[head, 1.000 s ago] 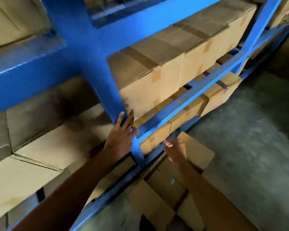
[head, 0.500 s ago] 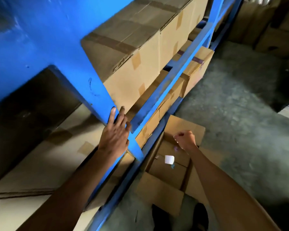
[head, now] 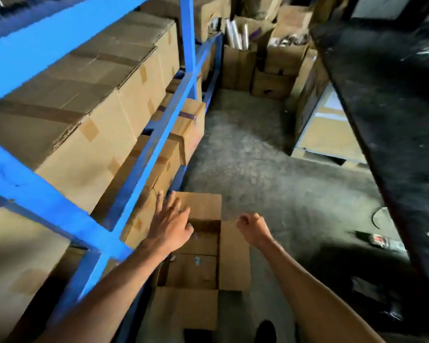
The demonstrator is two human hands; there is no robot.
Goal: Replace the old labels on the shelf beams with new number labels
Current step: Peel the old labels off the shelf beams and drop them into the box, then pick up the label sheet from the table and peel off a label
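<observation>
Blue shelf beams (head: 144, 154) running up the frame's left side, diagonal, crossing a blue upright (head: 189, 48) further back. Behind and above the near beam, sealed cardboard boxes (head: 89, 125) packed tight in a row, brown tape along their tops. Below that beam, more cartons (head: 181, 134), one jutting out past the beam's edge. No labels to be made out on any beam face from this angle; too blurred to tell.

Right of the beam, down on the floor, an open cardboard box (head: 233, 256), flaps splayed, small scraps inside, too small to name. Left hand (head: 170, 225) over the open box's near-left corner, just right of the beam, fingers spread wide, nothing in it, clear of the metal. Right hand (head: 252, 227) further right, above the open box's right flap, curled into a loose fist; cannot tell whether anything sits inside it.

Beyond the open box, bare concrete floor (head: 270, 169). Far back, more open cartons (head: 280, 55) stacked against the wall, rolls (head: 237, 33) standing in one of them. Far right of the open box, a dark bench (head: 391, 120) edging the frame.
</observation>
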